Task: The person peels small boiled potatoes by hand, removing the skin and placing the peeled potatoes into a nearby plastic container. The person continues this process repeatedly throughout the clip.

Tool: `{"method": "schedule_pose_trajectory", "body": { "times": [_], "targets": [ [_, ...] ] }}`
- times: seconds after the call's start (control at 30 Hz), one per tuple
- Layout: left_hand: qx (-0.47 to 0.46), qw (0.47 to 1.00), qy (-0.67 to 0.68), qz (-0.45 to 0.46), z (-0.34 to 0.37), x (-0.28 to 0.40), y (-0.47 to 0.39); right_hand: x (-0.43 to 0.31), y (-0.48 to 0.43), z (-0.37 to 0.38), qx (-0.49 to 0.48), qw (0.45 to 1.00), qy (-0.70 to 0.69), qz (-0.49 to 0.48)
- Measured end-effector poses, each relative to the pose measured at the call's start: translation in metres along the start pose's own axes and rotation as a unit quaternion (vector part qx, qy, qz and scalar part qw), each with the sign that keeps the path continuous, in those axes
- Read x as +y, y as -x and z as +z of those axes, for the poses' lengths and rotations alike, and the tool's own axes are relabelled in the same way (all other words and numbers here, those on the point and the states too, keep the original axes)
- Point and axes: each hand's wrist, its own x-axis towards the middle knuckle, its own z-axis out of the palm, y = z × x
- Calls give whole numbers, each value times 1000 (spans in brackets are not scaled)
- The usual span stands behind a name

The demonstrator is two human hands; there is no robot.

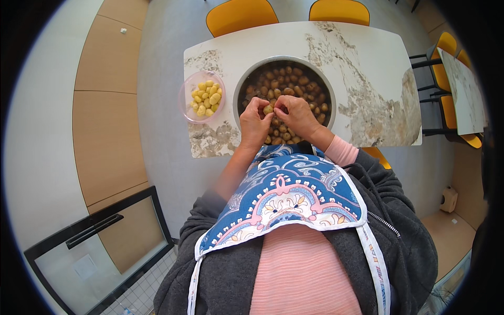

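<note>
My left hand [255,123] holds a small potato [268,109], partly peeled by its pale look, between thumb and fingers. My right hand [298,115] pinches the same potato from the other side. Both hands are over a large round metal bowl [332,94] of small brown unpeeled potatoes [297,76]. Left of it stands a clear pinkish plastic bowl [184,103] with several peeled yellow potatoes [208,96]. Whether any peel is between my fingers is too small to tell.
Both bowls stand on a white marble-patterned table [378,51]. Yellow chairs [241,15] are beyond its far edge. At the right is another marble-patterned table [464,90] with more yellow chairs. A black-framed glass door [130,236] is at the lower left.
</note>
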Motion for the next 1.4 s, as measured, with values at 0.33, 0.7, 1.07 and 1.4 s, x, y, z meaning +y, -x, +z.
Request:
{"method": "schedule_pose_trajectory", "body": {
  "times": [0.33, 0.7, 1.07, 1.4],
  "targets": [
    [-3, 1000, -15, 14, 3, -4, 0, -4, -1, -2, -19, 999, -10, 40],
    [-98, 930, 328, -135, -9, 0, 3, 27, -8, -17, 7, 998, -18, 63],
    [-79, 949, 283, -112, -9, -2, 2, -2, -10, -29, -71, 981, -180, 29],
    [-101, 957, 241, -125, -12, -2, 0, -2, -13, -32, -104, 983, -149, 37]
  ]
}}
